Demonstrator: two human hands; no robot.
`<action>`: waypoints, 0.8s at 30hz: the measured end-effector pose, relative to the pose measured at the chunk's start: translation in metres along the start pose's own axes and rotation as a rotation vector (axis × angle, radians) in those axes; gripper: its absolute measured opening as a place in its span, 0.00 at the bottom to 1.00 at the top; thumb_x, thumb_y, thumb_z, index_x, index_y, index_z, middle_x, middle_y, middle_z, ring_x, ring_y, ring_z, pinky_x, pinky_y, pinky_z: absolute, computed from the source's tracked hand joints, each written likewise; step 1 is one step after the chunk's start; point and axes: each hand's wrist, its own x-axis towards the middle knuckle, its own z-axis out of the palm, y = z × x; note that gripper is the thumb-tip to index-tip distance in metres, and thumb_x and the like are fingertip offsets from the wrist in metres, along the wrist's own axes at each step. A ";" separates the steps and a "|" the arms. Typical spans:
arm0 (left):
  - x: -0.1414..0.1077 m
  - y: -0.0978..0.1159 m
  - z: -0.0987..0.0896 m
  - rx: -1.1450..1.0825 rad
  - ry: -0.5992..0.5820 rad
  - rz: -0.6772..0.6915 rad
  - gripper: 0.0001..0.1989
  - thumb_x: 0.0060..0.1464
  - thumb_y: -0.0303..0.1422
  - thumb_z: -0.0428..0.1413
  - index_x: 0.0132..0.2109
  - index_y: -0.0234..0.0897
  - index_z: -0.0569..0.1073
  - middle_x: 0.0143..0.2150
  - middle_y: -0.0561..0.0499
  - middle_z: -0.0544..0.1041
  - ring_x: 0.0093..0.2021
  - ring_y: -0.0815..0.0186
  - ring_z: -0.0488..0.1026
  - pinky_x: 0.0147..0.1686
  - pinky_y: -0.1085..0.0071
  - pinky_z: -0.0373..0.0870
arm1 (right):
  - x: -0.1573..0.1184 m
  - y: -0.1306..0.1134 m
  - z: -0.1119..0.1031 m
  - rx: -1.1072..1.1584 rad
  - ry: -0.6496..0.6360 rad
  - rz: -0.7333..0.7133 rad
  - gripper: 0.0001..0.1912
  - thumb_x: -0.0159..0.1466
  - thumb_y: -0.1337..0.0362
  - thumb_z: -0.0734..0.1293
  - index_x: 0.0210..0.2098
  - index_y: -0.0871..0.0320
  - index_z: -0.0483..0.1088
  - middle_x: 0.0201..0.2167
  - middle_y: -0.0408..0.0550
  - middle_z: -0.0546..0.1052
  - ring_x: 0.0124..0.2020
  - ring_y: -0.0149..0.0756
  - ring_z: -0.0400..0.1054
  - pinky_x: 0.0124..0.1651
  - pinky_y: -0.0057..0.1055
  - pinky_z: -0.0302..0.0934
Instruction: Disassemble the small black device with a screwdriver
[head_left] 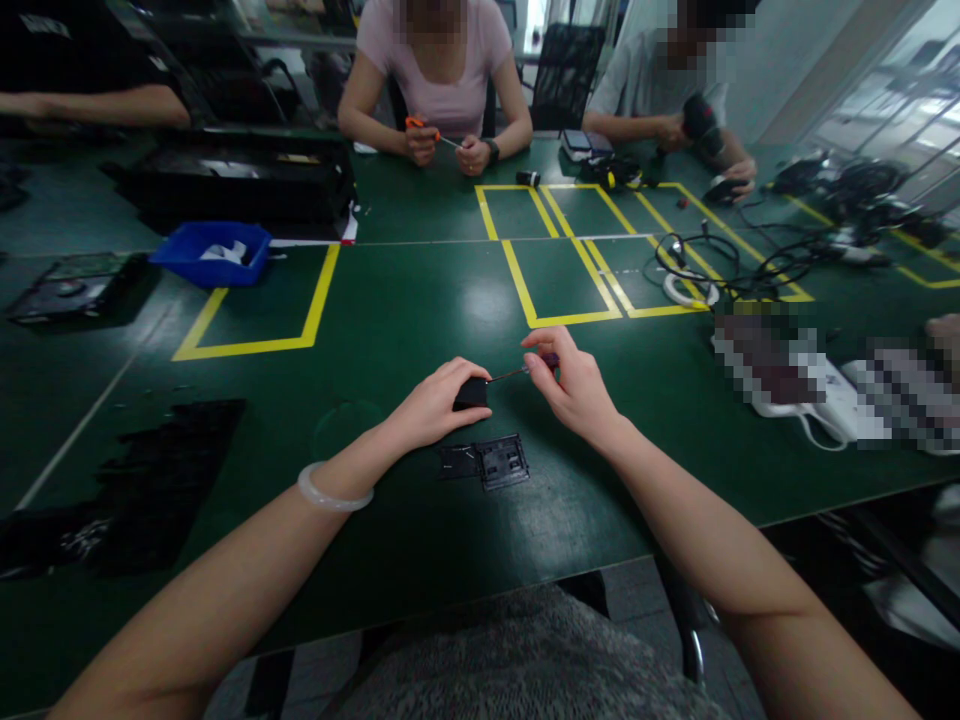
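Note:
A small black box-like part [470, 394] is pinched between the thumb and fingers of my left hand [439, 402], just above the green table [420, 530]. My right hand [568, 380] grips a screwdriver [551, 361] by its dark handle. The thin metal shaft points left, and its tip meets the right end of the black part. Nearer to me lie two flat black plastic pieces, a smaller one [457, 462] at the left and a squarish one [504, 462] touching it at the right.
Dark parts [161, 480] lie at the left, below a blue bin [214, 253]. Tangled cables [739, 262] and a white power strip [847, 405] are at the right. Across the table, a person in pink [442, 60] holds an orange-handled tool [422, 127].

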 end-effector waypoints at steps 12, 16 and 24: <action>-0.001 -0.002 0.001 0.003 0.002 0.001 0.18 0.59 0.39 0.60 0.53 0.40 0.69 0.52 0.46 0.72 0.53 0.57 0.71 0.54 0.60 0.68 | 0.001 -0.001 -0.001 0.009 -0.003 0.004 0.06 0.69 0.60 0.61 0.41 0.55 0.66 0.28 0.42 0.72 0.27 0.32 0.67 0.34 0.29 0.59; 0.000 -0.001 0.000 0.000 0.002 0.001 0.17 0.59 0.39 0.60 0.53 0.40 0.69 0.52 0.46 0.72 0.53 0.57 0.71 0.55 0.60 0.68 | 0.001 0.000 -0.001 0.001 -0.005 -0.008 0.08 0.69 0.58 0.61 0.36 0.55 0.65 0.27 0.42 0.72 0.27 0.31 0.67 0.32 0.28 0.58; 0.000 0.000 0.000 0.001 -0.007 -0.008 0.17 0.59 0.40 0.60 0.52 0.40 0.69 0.52 0.46 0.72 0.53 0.56 0.71 0.54 0.59 0.68 | 0.000 0.002 0.002 -0.005 0.033 -0.006 0.07 0.68 0.62 0.61 0.45 0.55 0.64 0.31 0.43 0.72 0.29 0.32 0.68 0.36 0.30 0.61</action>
